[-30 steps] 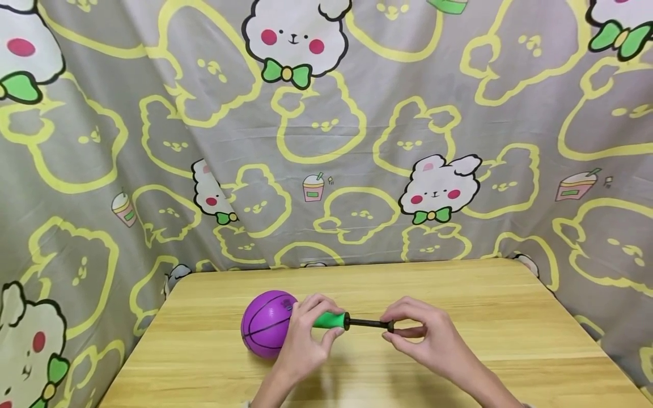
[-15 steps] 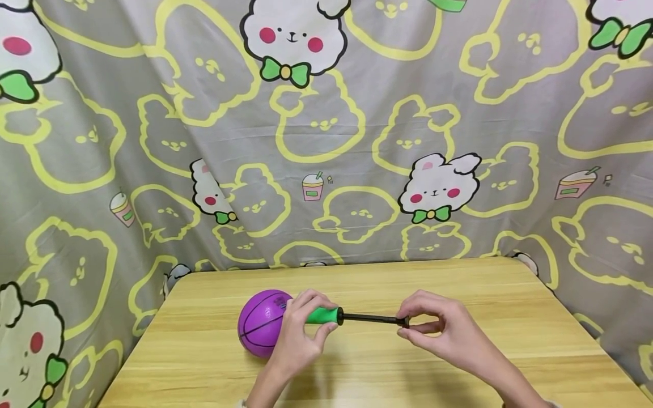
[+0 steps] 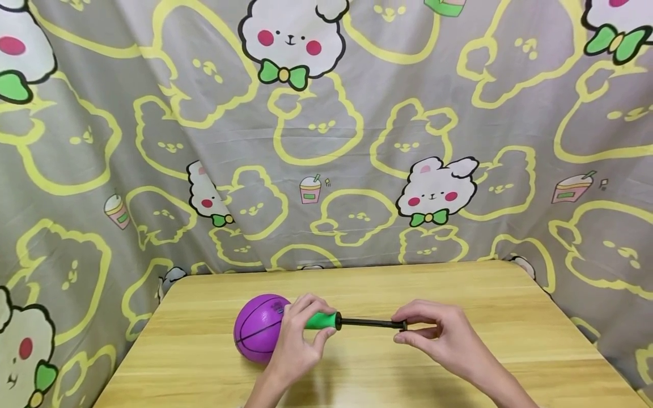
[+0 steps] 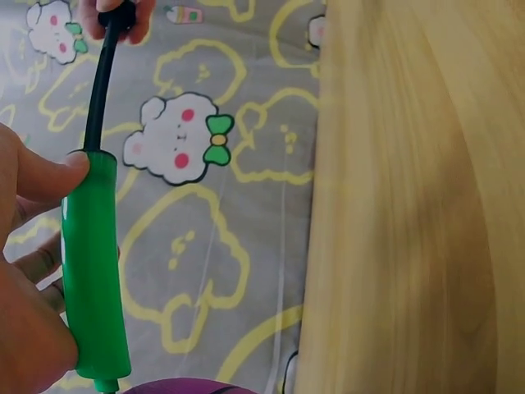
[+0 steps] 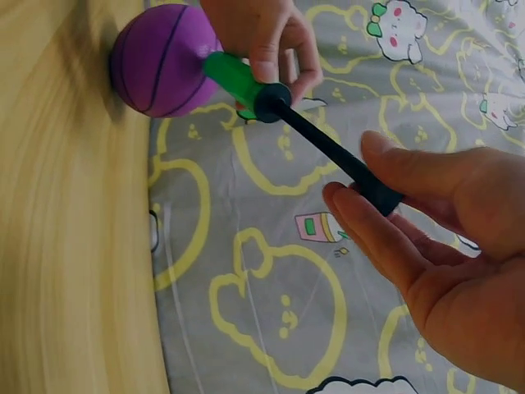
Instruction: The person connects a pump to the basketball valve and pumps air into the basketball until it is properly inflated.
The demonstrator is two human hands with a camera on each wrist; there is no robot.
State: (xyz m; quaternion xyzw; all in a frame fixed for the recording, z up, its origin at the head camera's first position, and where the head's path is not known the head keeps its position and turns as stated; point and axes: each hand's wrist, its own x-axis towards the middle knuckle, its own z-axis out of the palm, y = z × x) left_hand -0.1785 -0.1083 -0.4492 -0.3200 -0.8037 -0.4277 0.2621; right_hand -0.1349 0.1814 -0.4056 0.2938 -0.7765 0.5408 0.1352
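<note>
A purple ball [image 3: 257,328] with black basketball lines rests on the table, left of centre. Against its right side points a green hand pump [image 3: 321,321], held roughly level above the wood. My left hand [image 3: 298,340] grips the green barrel between thumb and fingers, hiding part of the ball and the pump's ball end. Out of the barrel's right end comes a long black rod [image 5: 324,149]. At the rod's far end, my right hand [image 3: 444,334] pinches the small black handle [image 5: 377,197] between thumb and fingers. In the left wrist view the barrel's narrow tip [image 4: 107,384] meets the ball's top edge.
The light wooden table [image 3: 459,294] reaches back to a grey curtain [image 3: 357,147] printed with yellow outlines and white rabbits. The curtain also hangs along the left and right sides.
The right hand has drawn the black handle rightwards, so more rod shows than a second ago. Between half a second ago and now the rod's length barely differs. The left hand and ball shifted slightly left.
</note>
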